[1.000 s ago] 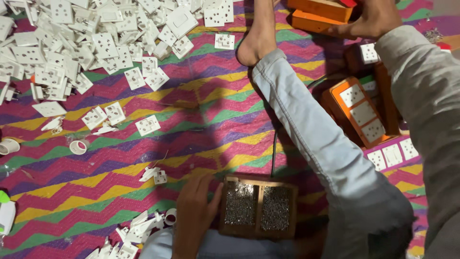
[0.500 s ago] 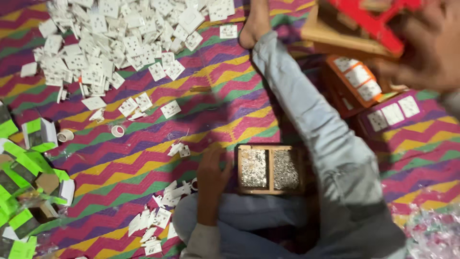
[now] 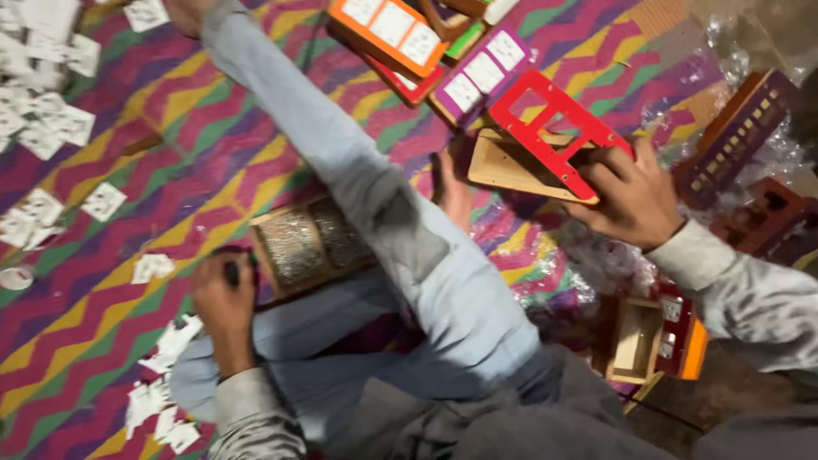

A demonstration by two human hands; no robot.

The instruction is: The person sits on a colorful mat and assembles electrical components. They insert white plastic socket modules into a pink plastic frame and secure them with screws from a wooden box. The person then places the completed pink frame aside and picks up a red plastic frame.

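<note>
A: The right hand (image 3: 626,196) is clamped on a red plastic frame (image 3: 554,128), pressing it onto an open wooden box (image 3: 511,166) lying on the zigzag mat (image 3: 128,247), up around two o'clock.

B: And the left hand (image 3: 223,302), at eight o'clock, curls its fingers shut on the edge of a wooden tray (image 3: 311,247) with two glittery fills, propped against the outstretched leg (image 3: 400,230).

A: White paper cards (image 3: 38,111) lie scattered at ten o'clock; orange and purple frames (image 3: 443,51) sit at twelve, just beyond the red one.
</note>
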